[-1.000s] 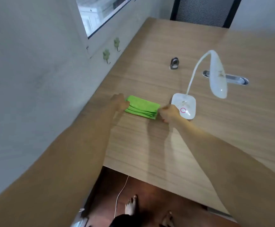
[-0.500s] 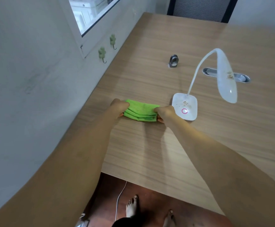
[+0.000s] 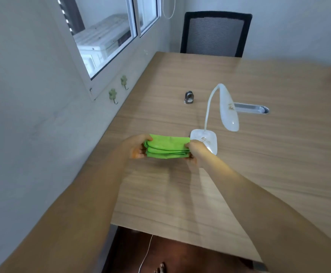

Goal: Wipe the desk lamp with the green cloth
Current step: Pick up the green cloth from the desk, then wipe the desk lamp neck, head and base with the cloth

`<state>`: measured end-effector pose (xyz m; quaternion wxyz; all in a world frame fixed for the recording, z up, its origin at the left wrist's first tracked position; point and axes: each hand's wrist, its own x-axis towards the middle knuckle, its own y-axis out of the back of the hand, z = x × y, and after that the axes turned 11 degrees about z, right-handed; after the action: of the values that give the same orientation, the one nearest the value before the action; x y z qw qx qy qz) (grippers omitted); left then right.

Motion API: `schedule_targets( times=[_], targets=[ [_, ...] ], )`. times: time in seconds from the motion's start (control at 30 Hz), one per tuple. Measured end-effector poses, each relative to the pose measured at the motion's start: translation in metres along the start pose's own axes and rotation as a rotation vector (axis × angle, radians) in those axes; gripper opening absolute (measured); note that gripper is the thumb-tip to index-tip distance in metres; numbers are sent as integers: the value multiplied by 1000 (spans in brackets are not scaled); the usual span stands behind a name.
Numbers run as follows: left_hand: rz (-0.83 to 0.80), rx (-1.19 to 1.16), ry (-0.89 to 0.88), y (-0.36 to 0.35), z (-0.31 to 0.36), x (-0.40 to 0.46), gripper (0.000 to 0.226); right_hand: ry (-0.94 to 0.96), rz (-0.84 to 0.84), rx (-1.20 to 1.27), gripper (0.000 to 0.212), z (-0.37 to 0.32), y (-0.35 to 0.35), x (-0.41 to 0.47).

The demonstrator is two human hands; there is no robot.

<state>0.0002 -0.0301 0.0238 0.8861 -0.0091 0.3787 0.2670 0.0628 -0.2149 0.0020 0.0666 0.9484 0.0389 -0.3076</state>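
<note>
A folded green cloth [image 3: 167,146] is held just above the wooden desk between both hands. My left hand [image 3: 137,146] grips its left end and my right hand [image 3: 196,149] grips its right end. Right beside the cloth stands the white desk lamp: its flat base [image 3: 206,139] carries some crumbs, a thin curved neck rises from it, and the oval head [image 3: 228,108] leans to the right with a dirty spot on top. My right hand partly hides the near edge of the base.
A small metal object [image 3: 189,97] stands on the desk [image 3: 180,194] behind the lamp. A metal cable slot [image 3: 251,109] lies at the right. A black mesh chair [image 3: 215,34] is at the far end. The wall with two hooks [image 3: 113,95] runs along the left.
Both hands closed on the cloth's ends and raised it off the desk. The camera tilted up, so the window and chair came into view.
</note>
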Motion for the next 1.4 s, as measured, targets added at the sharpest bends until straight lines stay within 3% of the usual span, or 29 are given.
schedule_targets(
  times=[0.2,0.27,0.33,0.57,0.67,0.87,0.97,1.07,1.2,1.27,1.33,1.4],
  targets=[
    [-93,101,-28,-27,10,-16,11,28,47,33,19,-11,36,-7],
    [-132,202,-2,-34,10,-18,9,-35,107,134,14,-12,49,-7],
    [-169,277,23,-43,9,-20,7,-98,135,295,24,-12,62,-5],
    [-225,317,19,-72,8,-27,7,-201,-65,576,23,-9,73,-10],
    [-237,330,20,-77,5,-27,6,-200,-40,545,10,-5,72,-8],
    [-262,417,17,-80,4,-24,6,-141,-42,317,28,4,69,-9],
    [-267,527,-8,-84,9,-30,9,-68,-25,219,29,2,74,-15],
    [-212,545,-89,-88,23,-34,27,108,153,141,32,-6,93,-15],
    [-124,299,-285,-92,64,-39,61,329,326,78,19,-32,135,-20],
    [-122,175,-390,-97,88,-48,62,456,356,-7,11,-50,153,-27],
    [-158,91,-463,-104,109,-57,55,584,418,-123,19,-71,165,-42],
    [-233,51,-492,-113,125,-63,64,699,463,-200,22,-91,170,-61]
  ],
)
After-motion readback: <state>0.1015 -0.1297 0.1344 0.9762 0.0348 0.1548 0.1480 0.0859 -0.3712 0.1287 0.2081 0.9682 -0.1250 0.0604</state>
